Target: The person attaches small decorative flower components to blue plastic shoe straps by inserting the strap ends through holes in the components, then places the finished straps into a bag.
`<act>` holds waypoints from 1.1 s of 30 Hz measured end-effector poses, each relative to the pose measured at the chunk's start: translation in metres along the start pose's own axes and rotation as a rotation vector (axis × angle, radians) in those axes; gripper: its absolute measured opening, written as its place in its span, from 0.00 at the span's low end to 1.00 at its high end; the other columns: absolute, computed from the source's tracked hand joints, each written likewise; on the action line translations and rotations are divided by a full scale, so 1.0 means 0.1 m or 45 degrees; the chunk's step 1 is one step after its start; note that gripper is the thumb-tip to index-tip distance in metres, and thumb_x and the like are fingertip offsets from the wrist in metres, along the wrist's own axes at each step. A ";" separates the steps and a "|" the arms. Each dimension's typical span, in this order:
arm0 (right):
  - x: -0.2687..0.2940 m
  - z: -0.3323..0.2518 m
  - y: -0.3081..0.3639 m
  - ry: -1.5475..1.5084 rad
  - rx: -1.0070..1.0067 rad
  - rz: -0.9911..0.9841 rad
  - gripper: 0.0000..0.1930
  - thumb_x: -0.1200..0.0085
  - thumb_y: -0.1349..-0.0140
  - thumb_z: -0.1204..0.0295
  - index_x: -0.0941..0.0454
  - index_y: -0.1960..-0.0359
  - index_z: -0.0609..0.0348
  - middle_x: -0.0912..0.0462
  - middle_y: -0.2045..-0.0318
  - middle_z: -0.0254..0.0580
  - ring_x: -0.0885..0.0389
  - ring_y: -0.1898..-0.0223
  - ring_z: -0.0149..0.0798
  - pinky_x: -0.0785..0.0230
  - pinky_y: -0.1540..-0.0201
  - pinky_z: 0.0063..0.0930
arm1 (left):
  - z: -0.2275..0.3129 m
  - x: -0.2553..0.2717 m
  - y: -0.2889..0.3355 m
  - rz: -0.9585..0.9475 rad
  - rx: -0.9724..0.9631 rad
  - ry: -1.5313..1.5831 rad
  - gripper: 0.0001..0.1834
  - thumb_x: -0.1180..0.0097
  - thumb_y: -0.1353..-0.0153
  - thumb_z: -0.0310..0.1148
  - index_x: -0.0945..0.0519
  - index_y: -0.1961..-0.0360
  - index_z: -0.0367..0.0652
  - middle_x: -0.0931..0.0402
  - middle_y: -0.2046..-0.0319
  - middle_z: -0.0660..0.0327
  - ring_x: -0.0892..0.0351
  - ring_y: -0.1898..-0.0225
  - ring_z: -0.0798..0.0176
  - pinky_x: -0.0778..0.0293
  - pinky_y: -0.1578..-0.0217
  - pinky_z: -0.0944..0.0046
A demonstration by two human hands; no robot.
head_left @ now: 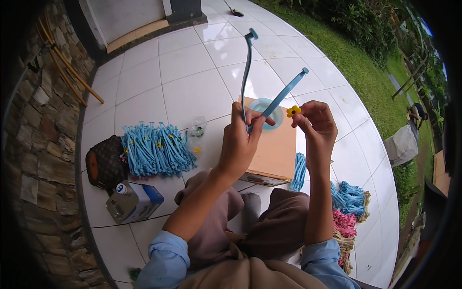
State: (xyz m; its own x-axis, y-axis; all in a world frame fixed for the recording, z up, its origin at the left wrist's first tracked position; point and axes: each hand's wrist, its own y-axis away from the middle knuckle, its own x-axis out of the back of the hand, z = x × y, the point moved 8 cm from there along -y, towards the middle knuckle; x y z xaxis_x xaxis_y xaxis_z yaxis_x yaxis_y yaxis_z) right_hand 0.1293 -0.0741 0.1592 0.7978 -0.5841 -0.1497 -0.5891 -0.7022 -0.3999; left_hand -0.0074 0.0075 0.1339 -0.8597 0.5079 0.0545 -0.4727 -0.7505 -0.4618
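My left hand (242,144) is closed around a light blue flip-flop strap (285,94), whose two arms spread upward in a V with a plug at each end. Between the fingertips of my right hand (319,129) is a small yellow flower ornament (293,111) with a dark centre, held a little to the right of the strap and apart from it. Below both hands stands a cardboard box (269,154), bearing a light blue bowl (260,102); my left hand partly hides the bowl, and its contents cannot be made out.
At left on the tiled floor lie a heap of blue straps (156,150), clear plastic bags (197,128), a brown bag (107,164) and a metal can (134,202). Blue bundles (347,197), pink bundles (344,222) and beige bundles lie right. A white sack (402,144) stands beyond, near another person.
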 end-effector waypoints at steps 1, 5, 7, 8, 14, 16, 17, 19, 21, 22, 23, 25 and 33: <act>-0.01 0.04 0.00 -0.087 -0.067 -0.015 0.09 0.40 0.50 0.79 0.27 0.69 0.65 0.23 0.72 0.39 0.25 0.71 0.29 0.31 0.66 0.21 | 0.02 0.01 0.00 0.012 -0.005 -0.011 0.11 0.56 0.37 0.26 0.46 0.70 0.41 0.23 0.70 0.54 0.30 0.75 0.74 0.34 0.73 0.76; -0.09 0.18 0.04 -0.213 -0.225 -0.036 0.08 0.40 0.50 0.79 0.27 0.70 0.65 0.23 0.74 0.40 0.25 0.73 0.30 0.32 0.67 0.22 | -0.02 0.02 0.02 0.065 -0.017 -0.024 0.11 0.53 0.39 0.23 0.44 0.69 0.40 0.23 0.70 0.54 0.25 0.72 0.70 0.31 0.70 0.73; -0.17 0.27 0.08 -0.296 -0.288 -0.060 0.08 0.40 0.49 0.78 0.27 0.71 0.65 0.22 0.75 0.41 0.26 0.74 0.31 0.33 0.68 0.22 | 0.04 0.03 0.02 0.089 -0.043 -0.084 0.11 0.52 0.40 0.23 0.44 0.68 0.39 0.23 0.71 0.54 0.23 0.72 0.67 0.30 0.70 0.71; -0.20 0.26 0.08 -0.276 -0.298 -0.047 0.08 0.40 0.50 0.78 0.27 0.71 0.65 0.22 0.74 0.41 0.26 0.74 0.30 0.33 0.68 0.22 | 0.09 0.03 0.02 0.111 -0.076 -0.139 0.11 0.51 0.40 0.23 0.43 0.68 0.39 0.24 0.72 0.54 0.22 0.72 0.65 0.30 0.70 0.69; -0.22 0.30 0.07 -0.260 -0.328 -0.055 0.07 0.40 0.49 0.77 0.27 0.72 0.64 0.22 0.74 0.42 0.26 0.75 0.30 0.33 0.67 0.22 | 0.13 0.03 0.06 0.116 -0.115 -0.280 0.13 0.48 0.42 0.25 0.42 0.68 0.38 0.26 0.76 0.54 0.22 0.74 0.59 0.29 0.72 0.68; -0.21 0.31 0.07 -0.245 -0.332 -0.052 0.07 0.40 0.49 0.77 0.27 0.72 0.64 0.22 0.74 0.42 0.26 0.75 0.30 0.33 0.67 0.22 | 0.15 0.02 0.06 0.102 -0.115 -0.285 0.13 0.49 0.42 0.25 0.42 0.68 0.38 0.26 0.76 0.53 0.22 0.74 0.59 0.29 0.72 0.68; -0.20 0.31 0.08 -0.230 -0.337 -0.051 0.07 0.40 0.49 0.77 0.27 0.72 0.64 0.22 0.74 0.42 0.26 0.75 0.30 0.33 0.66 0.22 | 0.15 0.02 0.06 0.090 -0.114 -0.289 0.13 0.49 0.42 0.25 0.43 0.69 0.38 0.26 0.75 0.53 0.22 0.74 0.59 0.29 0.72 0.67; -0.20 0.31 0.08 -0.225 -0.341 -0.048 0.07 0.40 0.49 0.77 0.27 0.72 0.64 0.22 0.74 0.41 0.26 0.75 0.30 0.33 0.66 0.22 | 0.15 0.01 0.06 0.088 -0.142 -0.286 0.13 0.49 0.42 0.24 0.43 0.69 0.39 0.26 0.75 0.52 0.23 0.74 0.53 0.30 0.73 0.63; -0.20 0.31 0.08 -0.220 -0.346 -0.044 0.07 0.40 0.49 0.77 0.27 0.72 0.64 0.22 0.75 0.41 0.26 0.75 0.30 0.33 0.66 0.22 | 0.16 0.01 0.07 0.086 -0.171 -0.280 0.13 0.50 0.42 0.24 0.44 0.69 0.40 0.27 0.75 0.52 0.24 0.74 0.47 0.30 0.75 0.59; -0.20 0.32 0.08 -0.223 -0.352 -0.048 0.07 0.40 0.49 0.77 0.27 0.72 0.64 0.22 0.75 0.41 0.26 0.75 0.30 0.34 0.66 0.22 | 0.16 0.00 0.07 0.080 -0.167 -0.299 0.12 0.50 0.42 0.24 0.43 0.69 0.39 0.28 0.75 0.51 0.24 0.74 0.47 0.30 0.75 0.58; -0.20 0.32 0.08 -0.227 -0.357 -0.051 0.07 0.40 0.49 0.77 0.27 0.72 0.64 0.22 0.75 0.40 0.25 0.74 0.30 0.34 0.66 0.21 | 0.16 -0.01 0.07 0.074 -0.165 -0.317 0.12 0.50 0.42 0.24 0.42 0.68 0.39 0.28 0.75 0.51 0.24 0.74 0.47 0.31 0.75 0.58; -0.20 0.32 0.08 -0.232 -0.358 -0.055 0.07 0.40 0.49 0.77 0.27 0.72 0.64 0.22 0.75 0.40 0.25 0.73 0.30 0.34 0.66 0.21 | 0.11 -0.02 0.07 0.047 -0.147 -0.343 0.11 0.50 0.42 0.24 0.41 0.68 0.38 0.29 0.76 0.51 0.25 0.74 0.47 0.31 0.75 0.57; -0.19 0.38 0.05 -0.156 -0.333 -0.127 0.12 0.42 0.48 0.76 0.33 0.65 0.62 0.23 0.72 0.41 0.23 0.69 0.31 0.34 0.67 0.22 | 0.15 -0.05 0.06 -0.012 -0.200 -0.509 0.14 0.49 0.42 0.24 0.44 0.71 0.39 0.25 0.76 0.53 0.23 0.77 0.59 0.29 0.75 0.68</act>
State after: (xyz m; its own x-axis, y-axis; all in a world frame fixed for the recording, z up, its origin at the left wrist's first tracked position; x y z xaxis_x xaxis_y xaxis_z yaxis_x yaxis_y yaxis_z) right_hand 0.1156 -0.0511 0.1261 0.8535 -0.4650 -0.2354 -0.5077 -0.8438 -0.1741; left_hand -0.0089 -0.0061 0.1445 -0.8776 0.2875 0.3836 -0.4721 -0.6574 -0.5873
